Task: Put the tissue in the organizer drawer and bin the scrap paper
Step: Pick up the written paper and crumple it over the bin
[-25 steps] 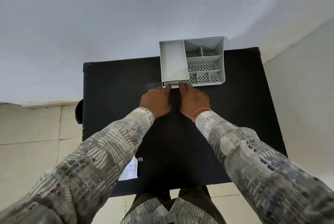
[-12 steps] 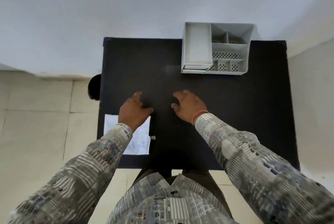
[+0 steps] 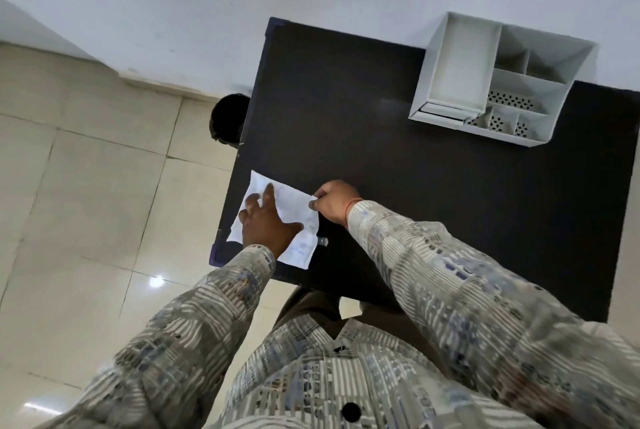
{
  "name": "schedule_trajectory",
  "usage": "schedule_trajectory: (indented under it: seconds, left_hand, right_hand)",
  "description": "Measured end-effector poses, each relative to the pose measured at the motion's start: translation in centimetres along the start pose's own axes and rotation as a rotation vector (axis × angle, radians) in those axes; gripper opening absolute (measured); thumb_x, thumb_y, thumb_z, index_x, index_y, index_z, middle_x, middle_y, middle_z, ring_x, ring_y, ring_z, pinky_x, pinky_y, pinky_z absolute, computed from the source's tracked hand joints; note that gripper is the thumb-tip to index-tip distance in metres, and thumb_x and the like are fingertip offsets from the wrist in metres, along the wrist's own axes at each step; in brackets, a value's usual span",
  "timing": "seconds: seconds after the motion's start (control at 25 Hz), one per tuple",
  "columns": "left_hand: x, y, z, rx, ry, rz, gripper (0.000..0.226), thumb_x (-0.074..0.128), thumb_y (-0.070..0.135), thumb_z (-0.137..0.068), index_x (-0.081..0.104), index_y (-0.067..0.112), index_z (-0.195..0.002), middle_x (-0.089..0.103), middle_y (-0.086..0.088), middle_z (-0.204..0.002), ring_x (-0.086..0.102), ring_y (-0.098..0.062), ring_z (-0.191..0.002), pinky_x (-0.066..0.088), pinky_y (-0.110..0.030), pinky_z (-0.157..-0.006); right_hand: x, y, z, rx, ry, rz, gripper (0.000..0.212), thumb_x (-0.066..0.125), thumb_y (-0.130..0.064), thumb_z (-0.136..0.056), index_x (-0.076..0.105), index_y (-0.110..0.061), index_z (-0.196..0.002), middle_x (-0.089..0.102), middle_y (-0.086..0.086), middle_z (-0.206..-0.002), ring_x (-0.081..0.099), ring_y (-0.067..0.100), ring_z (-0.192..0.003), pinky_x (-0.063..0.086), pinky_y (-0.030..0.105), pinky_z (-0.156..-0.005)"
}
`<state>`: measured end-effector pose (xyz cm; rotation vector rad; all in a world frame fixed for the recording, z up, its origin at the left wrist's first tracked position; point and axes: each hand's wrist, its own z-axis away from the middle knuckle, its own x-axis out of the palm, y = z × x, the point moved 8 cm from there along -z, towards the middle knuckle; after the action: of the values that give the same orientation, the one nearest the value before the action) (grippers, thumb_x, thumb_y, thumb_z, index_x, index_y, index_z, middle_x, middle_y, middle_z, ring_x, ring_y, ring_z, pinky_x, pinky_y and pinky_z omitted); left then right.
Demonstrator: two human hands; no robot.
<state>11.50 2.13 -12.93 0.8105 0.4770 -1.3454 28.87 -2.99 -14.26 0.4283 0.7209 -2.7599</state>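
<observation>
A white scrap paper (image 3: 292, 201) with blue writing lies at the near left corner of the black table (image 3: 381, 165). My left hand (image 3: 266, 220) rests flat on it with fingers spread. My right hand (image 3: 334, 200) pinches the paper's right edge between thumb and fingers. The white organizer (image 3: 498, 82) stands at the table's far right, its small front drawer (image 3: 443, 112) pushed in. No tissue is visible.
A black round bin (image 3: 228, 120) stands on the tiled floor against the table's left side. A small clear object (image 3: 323, 241) lies just right of the paper. A white wall runs behind the table.
Both hands came away from the organizer drawer and moved to the near left corner. The left hand now lies on the paper and the right hand has taken its edge.
</observation>
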Motion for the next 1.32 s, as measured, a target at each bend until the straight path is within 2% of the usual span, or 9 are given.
schedule_trajectory:
  seconds: [0.12,0.28,0.52,0.68,0.84,0.96,1.08,1.16,1.32]
  left_hand:
    - [-0.1,-0.4,0.4,0.016,0.024,0.163,0.110,0.087,0.042,-0.079,0.022,0.026,-0.168,0.034,-0.012,-0.168,0.035,-0.036,-0.152,0.035,-0.048,-0.120]
    - [0.6,-0.6,1.0,0.024,-0.004,0.295,0.104,0.089,0.029,-0.082,0.027,0.022,-0.166,0.044,-0.011,-0.164,0.043,-0.033,-0.149,0.038,-0.046,-0.119]
    - [3.1,2.7,6.2,-0.177,-0.180,1.032,0.069,0.076,0.012,-0.093,0.051,0.031,-0.153,0.058,-0.002,-0.146,0.057,-0.027,-0.128,0.060,-0.049,-0.086]
    - [2.7,5.8,10.9,-0.043,-0.249,1.139,0.065,0.084,0.037,-0.085,0.058,0.034,-0.145,0.068,-0.001,-0.141,0.065,-0.026,-0.126,0.059,-0.053,-0.093]
    - [-0.6,9.2,16.1,0.136,-0.450,1.348,0.043,0.074,0.028,-0.096,0.066,0.027,-0.138,0.074,-0.016,-0.131,0.071,-0.044,-0.119,0.061,-0.059,-0.093]
    - [-4.7,9.2,18.4,0.190,-0.224,1.321,0.033,0.068,0.003,-0.097,0.071,0.011,-0.129,0.072,-0.026,-0.127,0.074,-0.046,-0.109,0.066,-0.054,-0.081]
    - [-8.5,6.8,20.2,0.115,-0.046,1.475,0.023,0.058,0.003,-0.101,0.069,0.004,-0.121,0.075,-0.024,-0.106,0.077,-0.031,-0.075,0.059,-0.033,-0.050]
    - [-10.3,5.5,21.5,0.085,-0.142,1.649,0.021,0.050,0.014,-0.106,0.066,0.007,-0.118,0.075,-0.014,-0.083,0.073,-0.017,-0.057,0.049,-0.022,-0.038]
    - [-13.1,3.2,22.8,0.116,-0.288,1.676,0.021,0.043,0.015,-0.107,0.063,0.009,-0.102,0.067,-0.004,-0.063,0.064,-0.012,-0.042,0.045,-0.020,-0.035]
  right_hand:
    - [-0.2,0.2,0.8,0.015,0.030,-0.110,0.019,0.072,-0.020,-0.093,0.080,-0.012,-0.108,0.078,0.005,-0.115,0.072,0.025,-0.110,0.057,0.037,-0.101]
    - [0.0,0.3,2.7,0.020,-0.060,-0.200,0.022,0.068,-0.024,-0.098,0.075,-0.013,-0.115,0.073,0.007,-0.122,0.066,0.022,-0.109,0.058,0.041,-0.098]
    - [1.4,3.1,7.2,0.027,-0.210,-0.522,0.065,0.078,-0.029,-0.090,0.050,-0.012,-0.147,0.066,0.017,-0.140,0.069,0.031,-0.119,0.060,0.044,-0.095]
    - [-2.5,4.4,11.9,-0.108,-0.219,-0.721,0.029,0.062,-0.009,-0.100,0.071,-0.004,-0.126,0.075,0.024,-0.123,0.076,0.035,-0.106,0.062,0.040,-0.082]
    - [-5.7,1.1,16.9,-0.255,-0.365,-1.079,0.035,0.050,-0.002,-0.105,0.062,-0.007,-0.137,0.072,0.024,-0.128,0.072,0.036,-0.106,0.059,0.052,-0.094]
    - [-7.2,-1.7,20.5,-0.407,-0.257,-0.815,0.030,0.060,-0.009,-0.103,0.070,-0.019,-0.129,0.075,0.016,-0.126,0.075,0.032,-0.111,0.063,0.054,-0.092]
    - [-9.9,-4.7,24.3,-0.705,0.169,-0.261,0.030,0.070,-0.016,-0.096,0.073,-0.023,-0.125,0.075,-0.001,-0.120,0.073,0.017,-0.112,0.063,0.041,-0.097]
    - [-10.5,-6.0,26.6,-0.772,0.291,-0.238,0.038,0.074,-0.022,-0.094,0.070,-0.025,-0.131,0.074,-0.008,-0.121,0.070,0.007,-0.111,0.060,0.036,-0.101]
    - [-7.0,-9.6,29.6,-0.878,0.157,-0.161,0.057,0.083,-0.040,-0.086,0.062,-0.035,-0.139,0.068,-0.016,-0.129,0.066,0.003,-0.116,0.057,0.026,-0.096]
